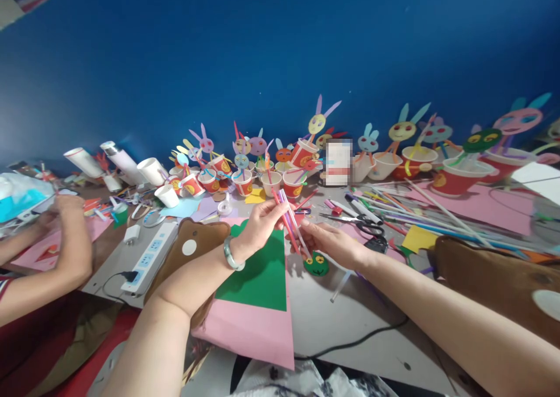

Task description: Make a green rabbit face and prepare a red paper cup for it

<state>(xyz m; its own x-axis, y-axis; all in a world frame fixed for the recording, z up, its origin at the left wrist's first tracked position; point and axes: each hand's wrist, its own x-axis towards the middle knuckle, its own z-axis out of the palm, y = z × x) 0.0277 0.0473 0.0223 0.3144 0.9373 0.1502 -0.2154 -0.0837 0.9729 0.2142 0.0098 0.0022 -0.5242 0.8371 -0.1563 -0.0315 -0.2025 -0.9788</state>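
Observation:
A small bunch of red, white and purple straws (289, 221) stands slanted between my two hands. My left hand (262, 225), with a bangle on the wrist, pinches the bunch near its upper part. The fingers of my right hand (330, 242) are closed around its right side, lower down; their tips are partly hidden. Just below the right fingers lies a green paper face (315, 264) with yellow eyes and a drawn mouth. Under my left wrist a green paper sheet (258, 286) rests on a pink sheet (258, 338).
Paper cups with paper rabbit faces, such as one red cup (461, 175), line the blue wall. Black scissors (367, 225) and loose straws (389, 201) lie right. A power strip (151, 257) and brown pouch (175, 257) lie left, near another person's arm (74, 239).

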